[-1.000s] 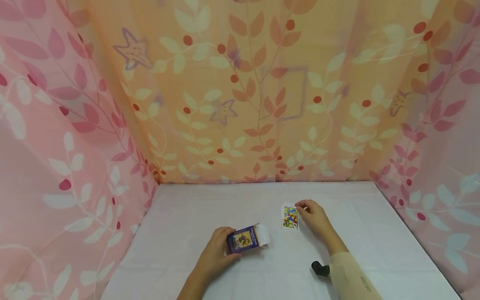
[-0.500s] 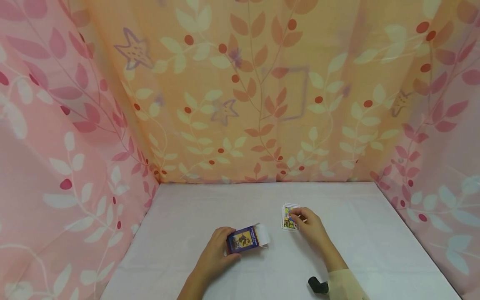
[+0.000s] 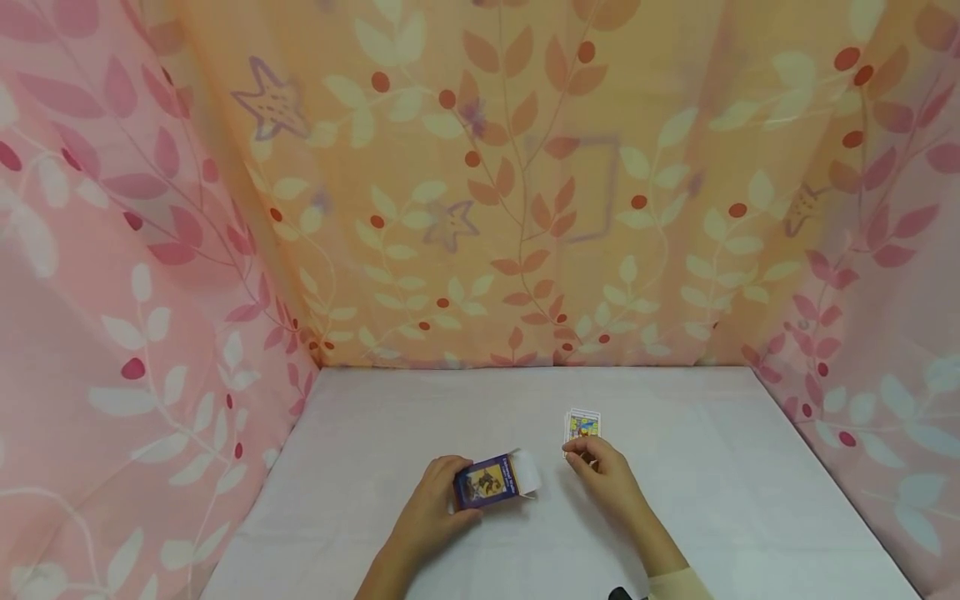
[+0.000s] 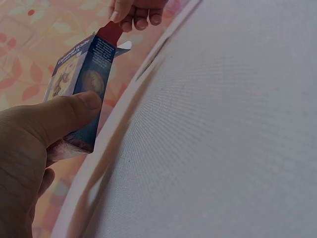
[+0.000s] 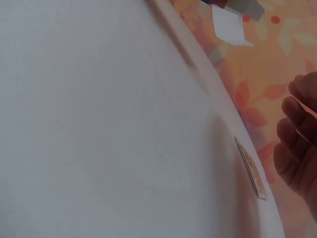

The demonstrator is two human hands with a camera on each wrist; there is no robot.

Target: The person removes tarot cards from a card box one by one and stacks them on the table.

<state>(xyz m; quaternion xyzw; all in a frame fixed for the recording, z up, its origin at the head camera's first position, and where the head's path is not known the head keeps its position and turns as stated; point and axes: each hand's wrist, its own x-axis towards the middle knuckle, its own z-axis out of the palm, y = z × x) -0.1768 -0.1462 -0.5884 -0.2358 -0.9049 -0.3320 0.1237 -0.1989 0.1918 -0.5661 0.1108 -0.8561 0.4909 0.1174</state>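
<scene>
My left hand (image 3: 435, 504) grips a small dark-blue tarot card box (image 3: 486, 482), fingers along the far side and thumb along the near side. The box's end is open toward the right, its white flap (image 3: 527, 472) standing out. In the left wrist view the thumb presses the side of the box (image 4: 91, 69). A small stack of tarot cards (image 3: 583, 422) lies face up on the table, its lower part hidden behind my right hand (image 3: 603, 475). That hand's fingers are loosely bent and hold nothing; the right wrist view shows them raised above the cards (image 5: 250, 171).
A white cloth covers the table (image 3: 390, 417). Patterned curtains (image 3: 517, 183) stand along the back and both sides. At the bottom edge, beside the right sleeve (image 3: 678, 585), part of a black object (image 3: 619, 593) shows.
My right hand has moved from the cards' right edge across them, toward me and to the left. The left hand and the box have stayed in place.
</scene>
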